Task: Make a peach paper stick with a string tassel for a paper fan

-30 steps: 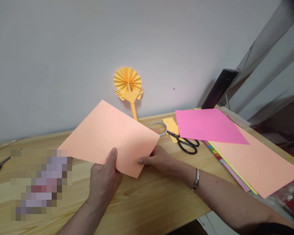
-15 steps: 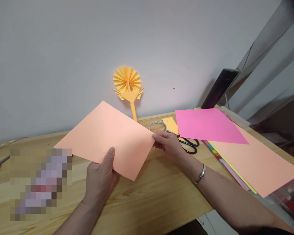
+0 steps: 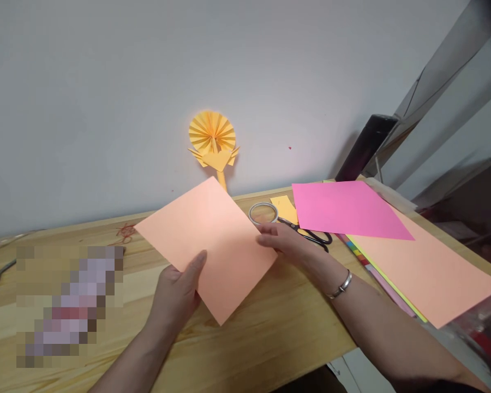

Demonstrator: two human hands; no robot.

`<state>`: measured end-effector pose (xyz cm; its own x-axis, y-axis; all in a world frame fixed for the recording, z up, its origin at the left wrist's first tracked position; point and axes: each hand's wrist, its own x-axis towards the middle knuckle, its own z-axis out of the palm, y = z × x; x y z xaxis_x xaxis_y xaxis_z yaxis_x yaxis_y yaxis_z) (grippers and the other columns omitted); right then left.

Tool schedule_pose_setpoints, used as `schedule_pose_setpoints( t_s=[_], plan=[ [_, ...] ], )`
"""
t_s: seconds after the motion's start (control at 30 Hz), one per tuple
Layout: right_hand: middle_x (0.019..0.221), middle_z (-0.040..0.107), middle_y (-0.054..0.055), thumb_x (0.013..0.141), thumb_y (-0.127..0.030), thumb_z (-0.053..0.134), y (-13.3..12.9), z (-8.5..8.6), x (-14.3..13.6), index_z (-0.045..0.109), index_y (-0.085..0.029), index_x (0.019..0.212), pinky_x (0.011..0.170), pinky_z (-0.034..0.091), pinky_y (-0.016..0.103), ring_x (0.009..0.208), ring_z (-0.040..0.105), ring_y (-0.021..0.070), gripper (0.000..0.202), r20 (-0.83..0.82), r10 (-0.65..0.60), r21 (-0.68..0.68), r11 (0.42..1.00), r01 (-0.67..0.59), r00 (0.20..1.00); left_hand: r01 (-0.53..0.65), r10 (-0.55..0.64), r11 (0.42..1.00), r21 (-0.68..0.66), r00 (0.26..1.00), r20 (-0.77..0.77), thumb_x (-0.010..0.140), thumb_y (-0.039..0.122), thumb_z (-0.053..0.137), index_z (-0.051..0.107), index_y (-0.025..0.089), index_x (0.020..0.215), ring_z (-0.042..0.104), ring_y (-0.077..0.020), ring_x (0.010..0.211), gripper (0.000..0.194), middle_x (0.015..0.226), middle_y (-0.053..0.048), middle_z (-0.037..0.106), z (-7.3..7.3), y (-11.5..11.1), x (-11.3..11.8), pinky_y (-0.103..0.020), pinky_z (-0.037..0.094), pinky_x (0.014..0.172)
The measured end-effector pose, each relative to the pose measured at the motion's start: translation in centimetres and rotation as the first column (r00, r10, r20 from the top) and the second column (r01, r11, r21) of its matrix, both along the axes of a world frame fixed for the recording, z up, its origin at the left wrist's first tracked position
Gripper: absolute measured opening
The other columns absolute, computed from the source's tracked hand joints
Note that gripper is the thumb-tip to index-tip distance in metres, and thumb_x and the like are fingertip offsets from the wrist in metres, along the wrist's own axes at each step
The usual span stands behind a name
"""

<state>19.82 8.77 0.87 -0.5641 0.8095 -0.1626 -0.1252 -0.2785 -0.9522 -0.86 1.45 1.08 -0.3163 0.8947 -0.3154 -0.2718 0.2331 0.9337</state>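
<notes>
Left hand: gripping the peach sheet at its 7 o'clock edge, thumb flat on top, fingers underneath

Right hand: half curled at the 3 o'clock edge, fingertips over the paper; whether they pinch it I cannot tell

Bracelet: silver, around the right wrist

Peach sheet: held over the table, tilted, one corner near 12 o'clock and one near 6; its face is plain

Paper flower: yellow, pleated, at 12 o'clock by the wall, stem partly hidden by the sheet

Tape roll: at 2 o'clock, just beside the right hand

Scissors: black handles, between 2 and 3 o'clock, partly behind the right hand, crossing a yellow scrap

Pink sheet: near 3 o'clock, overlapping the paper stack, whose top is peach with many-coloured edges showing

Dark tube: at 2 o'clock, leaning

Red thread: tangled at 9 o'clock

Purplish thing: at 8 o'clock, pixelated, so any print on it cannot be read
</notes>
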Motion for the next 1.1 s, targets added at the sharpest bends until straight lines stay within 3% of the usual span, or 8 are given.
schedule_pose_setpoints(
  t_s=[0.07,0.17,0.3,0.47,0.63,0.77,0.93,1.1],
  plan=[
    [0.098,0.07,0.007,0.06,-0.041,0.081,-0.4,-0.1,-0.2,0.07,-0.018,0.098,0.081,0.05,0.036,0.092,0.064,0.0245,0.046,0.039,0.076,0.001,0.997,-0.076,0.996,0.082,-0.082,0.997,0.001,0.996,0.016,0.064,0.039,0.077,0.066,0.012,0.107,0.068,-0.0306,0.093,0.052,0.105,-0.013,0.071,-0.2,-0.2,0.4,-0.038,0.057,0.074],
    [0.102,0.07,0.007,0.059,-0.037,0.083,-0.8,-0.7,-0.7,0.071,-0.02,0.097,0.083,0.051,0.038,0.098,0.063,0.0267,0.044,0.118,0.062,0.024,0.998,-0.066,0.991,0.13,-0.13,0.991,0.003,0.991,-0.027,0.064,0.041,0.076,0.067,0.011,0.103,0.068,-0.0308,0.091,0.05,0.104,-0.015,0.071,-0.3,-0.5,0.8,-0.038,0.057,0.072],
    [0.099,0.071,0.007,0.06,-0.039,0.081,-0.8,-1.3,-0.9,0.073,-0.019,0.091,0.078,0.053,0.037,0.09,0.066,0.0247,0.037,0.088,0.009,0.02,1.0,-0.011,0.996,0.129,-0.13,0.991,-0.018,0.989,-0.069,0.064,0.041,0.076,0.069,0.012,0.094,0.069,-0.0298,0.087,0.042,0.1,-0.014,0.072,-0.1,-0.5,0.9,-0.036,0.057,0.069],
    [0.083,0.069,0.006,0.066,-0.044,0.075,-0.2,-1.5,-0.6,0.071,-0.015,0.08,0.065,0.05,0.031,0.073,0.064,0.0195,0.032,0.109,-0.074,0.031,0.997,0.071,0.991,0.076,-0.076,0.997,0.001,0.996,-0.049,0.062,0.039,0.077,0.069,0.01,0.097,0.069,-0.0303,0.087,0.046,0.099,-0.014,0.073,0.1,-0.5,0.8,-0.038,0.056,0.073],
    [0.054,0.048,-0.002,0.08,-0.044,0.055,-0.1,-1.5,-0.9,0.052,-0.017,0.059,0.047,0.031,0.023,0.05,0.042,0.0101,0.035,0.368,-0.266,0.342,0.93,0.136,0.891,0.056,-0.057,0.998,-0.025,0.997,-0.044,0.063,0.041,0.076,0.067,0.008,0.105,0.069,-0.0311,0.087,0.055,0.099,-0.015,0.072,-0.3,-0.2,0.3,-0.039,0.057,0.07],
    [0.056,0.041,-0.003,0.084,-0.039,0.047,-0.4,-1.2,-1.2,0.037,-0.019,0.055,0.049,0.025,0.023,0.054,0.037,0.0104,0.037,0.397,-0.337,0.467,0.875,0.128,0.854,0.065,-0.065,0.996,-0.055,0.998,0.003,0.062,0.038,0.078,0.066,0.008,0.107,0.069,-0.03,0.084,0.056,0.1,-0.015,0.073,-0.5,-0.1,0.0,-0.038,0.057,0.069],
    [0.058,0.044,-0.002,0.086,-0.041,0.042,0.2,-1.6,-1.1,0.038,-0.019,0.056,0.052,0.027,0.024,0.057,0.04,0.012,0.037,0.4,-0.415,0.518,0.838,0.172,0.817,0.072,-0.068,0.996,-0.055,0.996,0.065,0.065,0.033,0.077,0.066,0.009,0.109,0.07,-0.0285,0.085,0.051,0.102,-0.014,0.072,-0.5,0.0,-0.1,-0.037,0.058,0.071],
    [0.047,0.039,-0.004,0.09,-0.045,0.034,0.8,-1.8,-0.4,0.054,-0.018,0.067,0.051,0.03,0.025,0.049,0.041,0.0126,0.041,0.388,-0.508,0.508,0.814,0.282,0.769,0.109,-0.101,0.99,-0.088,0.991,0.09,0.07,0.03,0.074,0.065,0.012,0.111,0.07,-0.0275,0.085,0.046,0.103,-0.013,0.072,-0.4,0.0,-0.4,-0.036,0.058,0.069]
  ],
)
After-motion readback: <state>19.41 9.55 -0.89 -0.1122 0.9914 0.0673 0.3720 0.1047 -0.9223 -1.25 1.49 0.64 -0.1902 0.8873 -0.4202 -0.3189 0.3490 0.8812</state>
